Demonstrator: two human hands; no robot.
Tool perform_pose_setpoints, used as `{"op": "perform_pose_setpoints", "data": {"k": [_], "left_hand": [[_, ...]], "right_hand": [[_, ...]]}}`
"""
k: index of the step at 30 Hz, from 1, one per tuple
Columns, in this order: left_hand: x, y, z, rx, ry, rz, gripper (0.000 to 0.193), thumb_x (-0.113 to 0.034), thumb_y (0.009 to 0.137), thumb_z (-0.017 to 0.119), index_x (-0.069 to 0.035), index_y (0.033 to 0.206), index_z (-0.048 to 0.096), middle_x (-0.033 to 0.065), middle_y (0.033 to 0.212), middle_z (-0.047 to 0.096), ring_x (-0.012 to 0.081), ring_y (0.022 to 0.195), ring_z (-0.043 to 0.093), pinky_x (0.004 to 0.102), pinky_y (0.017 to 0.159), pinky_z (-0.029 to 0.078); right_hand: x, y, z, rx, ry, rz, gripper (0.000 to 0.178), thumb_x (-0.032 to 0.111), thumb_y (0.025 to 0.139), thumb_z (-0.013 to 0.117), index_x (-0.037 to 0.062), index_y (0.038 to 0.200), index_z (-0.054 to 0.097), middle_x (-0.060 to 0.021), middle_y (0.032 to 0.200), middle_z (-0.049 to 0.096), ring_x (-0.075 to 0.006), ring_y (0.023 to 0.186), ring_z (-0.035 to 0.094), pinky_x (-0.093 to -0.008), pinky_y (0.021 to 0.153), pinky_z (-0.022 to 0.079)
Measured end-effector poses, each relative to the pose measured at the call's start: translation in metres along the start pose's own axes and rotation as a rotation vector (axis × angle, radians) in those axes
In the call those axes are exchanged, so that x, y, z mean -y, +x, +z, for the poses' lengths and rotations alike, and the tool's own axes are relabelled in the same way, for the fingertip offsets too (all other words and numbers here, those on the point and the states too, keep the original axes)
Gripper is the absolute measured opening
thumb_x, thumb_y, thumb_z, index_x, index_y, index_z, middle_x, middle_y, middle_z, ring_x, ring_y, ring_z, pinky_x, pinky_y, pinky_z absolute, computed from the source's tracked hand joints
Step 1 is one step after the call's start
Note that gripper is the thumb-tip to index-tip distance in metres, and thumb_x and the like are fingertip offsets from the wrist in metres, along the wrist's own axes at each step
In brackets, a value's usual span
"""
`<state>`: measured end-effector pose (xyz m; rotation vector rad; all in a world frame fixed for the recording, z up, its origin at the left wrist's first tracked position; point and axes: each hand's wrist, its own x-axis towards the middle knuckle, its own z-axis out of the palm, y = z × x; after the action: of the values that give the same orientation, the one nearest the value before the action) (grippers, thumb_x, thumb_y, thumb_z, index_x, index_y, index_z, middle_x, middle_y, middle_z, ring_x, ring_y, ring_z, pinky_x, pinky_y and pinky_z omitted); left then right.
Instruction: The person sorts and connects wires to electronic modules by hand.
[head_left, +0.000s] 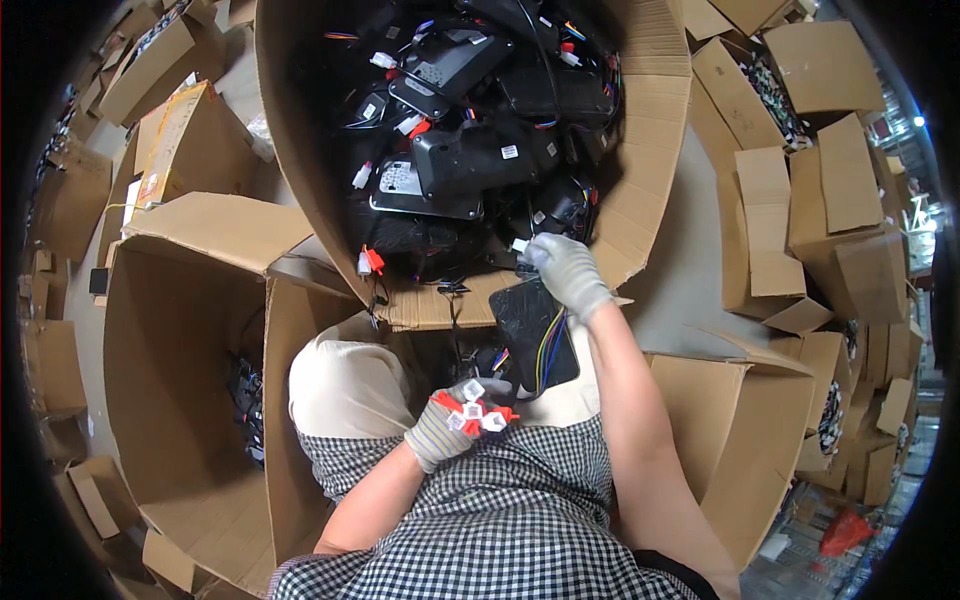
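Observation:
My left hand point(436, 440), in a striped knit glove, is closed round a bunch of white plug connectors point(474, 411) with red parts, over my lap. My gloved right hand point(572, 277) reaches to the near edge of the large carton. Its fingers are pinched together at a small white connector point(520, 245). Below that hand a flat black casing point(522, 318) leans between the carton's edge and my lap. Yellow, blue and dark wires point(549, 350) run down over it. Many black plastic units point(490, 155) with white and red plugs lie heaped inside the carton.
The large carton's wall point(655, 130) curves round the heap in front of me. An open carton point(170, 400) with some black parts stands at my left, another carton point(700, 410) at my right. More cartons point(840, 190) crowd both sides. A red bag point(846, 532) lies at lower right.

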<state>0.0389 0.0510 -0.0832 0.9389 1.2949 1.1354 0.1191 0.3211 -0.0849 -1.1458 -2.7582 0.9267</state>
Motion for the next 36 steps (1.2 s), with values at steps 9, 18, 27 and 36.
{"op": "perform_pose_setpoints", "data": {"k": [9,18,27,36], "left_hand": [[-0.015,-0.007,-0.007,-0.386,0.182,0.532,0.033,-0.017,0.084,0.063,-0.002,0.112,0.056,0.0197,0.114,0.057,0.0307,0.098,0.058,0.0381,0.088,0.047],[-0.044,-0.017,-0.020,0.127,0.612,0.691,0.044,-0.027,0.066,0.072,-0.013,0.106,0.063,0.0096,0.099,0.061,0.0309,0.097,0.056,0.0517,0.097,0.034],[-0.030,-0.083,-0.014,-0.393,0.225,0.126,0.022,-0.025,0.084,0.058,-0.004,0.077,0.060,0.0088,0.076,0.063,0.0196,0.068,0.061,0.0315,0.060,0.047],[0.021,-0.084,-0.014,-0.651,1.036,0.239,0.013,-0.018,0.081,0.060,-0.009,0.072,0.059,0.0041,0.066,0.057,0.0186,0.058,0.054,0.0345,0.055,0.044]], "right_hand": [[0.061,-0.154,-0.020,0.074,0.348,-0.754,0.021,0.020,0.086,0.057,0.0053,0.099,0.065,-0.0122,0.084,0.061,-0.0281,0.076,0.060,-0.0365,0.066,0.048],[0.066,-0.201,0.003,0.388,0.906,-0.484,0.027,0.027,0.092,0.055,0.0032,0.105,0.060,-0.0097,0.090,0.061,-0.0238,0.082,0.061,-0.0334,0.074,0.048],[0.096,-0.203,-0.001,0.285,1.323,0.399,0.051,0.049,0.081,0.064,-0.0013,0.091,0.064,-0.0016,0.067,0.056,-0.0058,0.052,0.045,-0.0183,0.050,0.035],[0.105,-0.187,0.033,0.486,0.966,0.029,0.036,0.036,0.090,0.056,0.0011,0.088,0.065,-0.0049,0.074,0.061,-0.0129,0.070,0.057,-0.0270,0.067,0.046]]}}
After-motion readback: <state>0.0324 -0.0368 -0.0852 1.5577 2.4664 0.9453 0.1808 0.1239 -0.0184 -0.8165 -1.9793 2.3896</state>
